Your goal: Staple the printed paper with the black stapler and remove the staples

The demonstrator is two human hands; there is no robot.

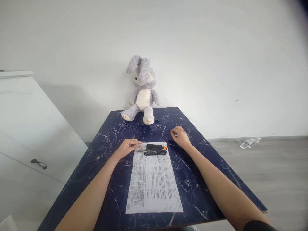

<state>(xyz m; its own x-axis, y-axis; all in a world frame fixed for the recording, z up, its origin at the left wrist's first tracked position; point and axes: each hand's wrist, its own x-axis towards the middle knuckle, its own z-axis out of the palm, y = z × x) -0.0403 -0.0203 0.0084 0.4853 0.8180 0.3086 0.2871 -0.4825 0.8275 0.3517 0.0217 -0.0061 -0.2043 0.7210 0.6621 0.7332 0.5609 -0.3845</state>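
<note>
A printed sheet of paper (160,186) lies lengthwise on the dark blue marbled table. Across its top part rests a black stapler (155,149) with an orange patch at its right end and a silvery metal part sticking out to the left. My left hand (127,148) is at the paper's upper left corner, thumb and fingers drawn together close to that metal part. What they pinch, if anything, is too small to make out. To the right of the paper, my right hand (181,137) is curled closed over the table; its inside is mostly hidden.
A grey plush rabbit (143,96) sits at the table's (110,128) far edge against the white wall (216,64). On the left stands a white cabinet (31,122) with a dark handle. A clear plastic item (249,143) lies on the floor to the right.
</note>
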